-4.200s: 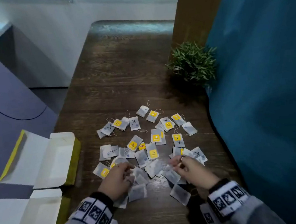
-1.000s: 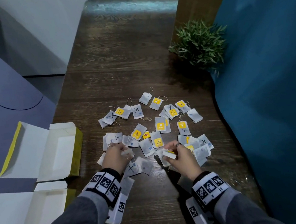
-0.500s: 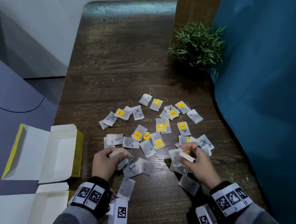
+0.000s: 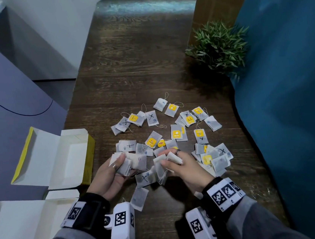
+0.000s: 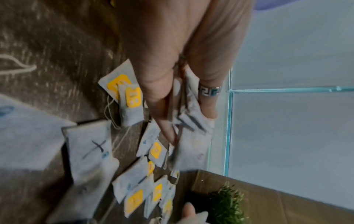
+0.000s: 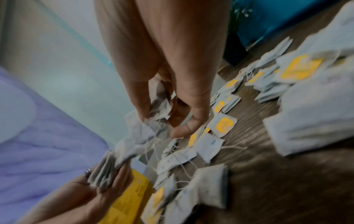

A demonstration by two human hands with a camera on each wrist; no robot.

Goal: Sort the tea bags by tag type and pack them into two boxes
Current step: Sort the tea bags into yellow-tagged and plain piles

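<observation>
Several tea bags [image 4: 170,131] lie scattered on the dark wooden table [image 4: 137,63]; some carry yellow tags, others a blue mark and a drawn X. My left hand [image 4: 117,169] grips a stack of tea bags [image 4: 132,164] without yellow tags, also seen in the left wrist view as a stack of tea bags [image 5: 191,125]. My right hand [image 4: 174,162] pinches a few tea bags [image 4: 166,158] just right of it; in the right wrist view these tea bags [image 6: 161,104] hang by strings. Two open yellow-and-white boxes, one box [image 4: 57,159] and a nearer box [image 4: 28,228], stand at the left.
A small green plant [image 4: 219,46] stands at the table's far right against a blue panel [image 4: 289,86]. A purple surface [image 4: 4,96] lies left of the table. One tea bag [image 4: 140,198] lies alone near the front between my wrists.
Both hands have come together at the front of the pile. The left hand now holds a thicker stack, and the right hand has lifted bags toward it.
</observation>
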